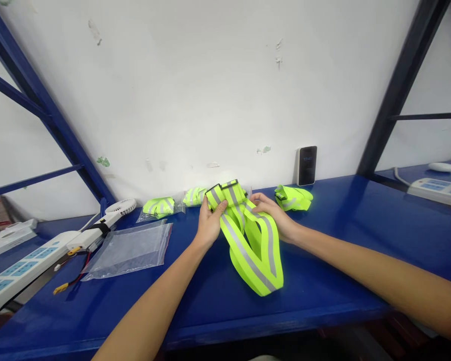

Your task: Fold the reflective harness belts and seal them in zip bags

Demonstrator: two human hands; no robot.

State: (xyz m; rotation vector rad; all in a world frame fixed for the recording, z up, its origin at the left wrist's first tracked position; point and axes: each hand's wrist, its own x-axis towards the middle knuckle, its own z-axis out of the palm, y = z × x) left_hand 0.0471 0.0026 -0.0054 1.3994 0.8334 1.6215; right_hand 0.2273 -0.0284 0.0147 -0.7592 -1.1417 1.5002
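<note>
A neon yellow reflective strap [244, 253] with grey bands is held up between both hands over the blue table. My left hand [210, 220] is closed on its folded upper end, thumb on the front, where black-edged pieces show. On the other side, my right hand [272, 213] grips the strap near its top, fingers partly hidden behind the fabric. The lower part hangs in a long loop toward the table's front. Just beyond my right hand lies a bunched yellow reflective piece [293, 198].
Two bagged yellow bundles, one at the left [159, 206] and one nearer [194, 196], lie along the wall. A clear zip bag [130, 248], a small white fan [122, 205], a power strip [30, 263] and yellow-ended wires [61, 288] are left. A phone-like device [307, 165] stands at back right.
</note>
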